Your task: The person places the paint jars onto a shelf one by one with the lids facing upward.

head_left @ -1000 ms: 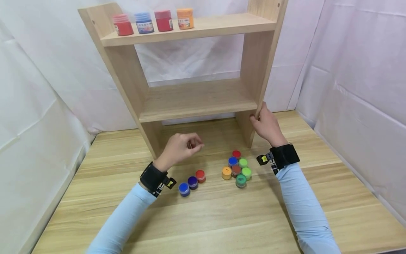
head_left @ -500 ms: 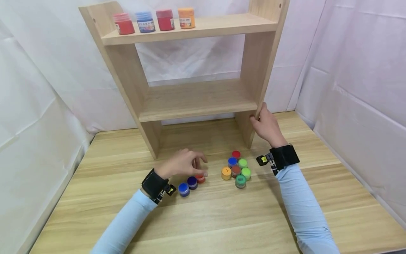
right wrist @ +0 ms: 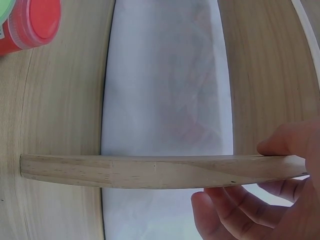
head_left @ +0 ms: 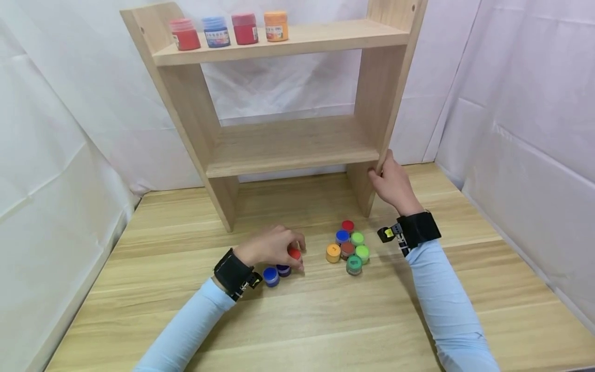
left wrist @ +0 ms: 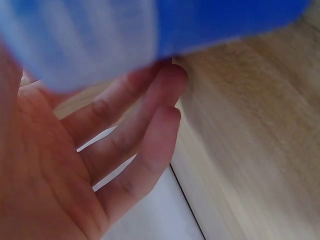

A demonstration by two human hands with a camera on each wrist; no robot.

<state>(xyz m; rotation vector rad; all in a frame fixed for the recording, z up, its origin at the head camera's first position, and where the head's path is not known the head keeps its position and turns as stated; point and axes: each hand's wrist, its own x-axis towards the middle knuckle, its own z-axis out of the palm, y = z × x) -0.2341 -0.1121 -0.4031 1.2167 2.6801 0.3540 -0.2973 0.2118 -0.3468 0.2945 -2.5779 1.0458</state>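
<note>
Blue jar [head_left: 271, 276] nearest on the table [head_left: 307, 320], then purple jar [head_left: 284, 270], with red jar [head_left: 295, 253] just beyond, left hand [head_left: 269, 245] pinching its sides between thumb and fingers; can't tell if it's lifted. Red jar likely light, stiff, slightly slick, hard to break; best held round its wall, fingers clear of purple jar. Farther back, right hand [head_left: 394, 186] grips shelf panel [head_left: 382, 85] by its front edge: rigid wood, probably far heavier.

A wood-grain table [head_left: 325, 320] bore a wooden shelf unit [head_left: 297, 147] and two clusters of small lidded paint pots [head_left: 347, 249]; four paint jars [head_left: 245, 33] stood on the upper shelf [head_left: 325, 33].
</note>
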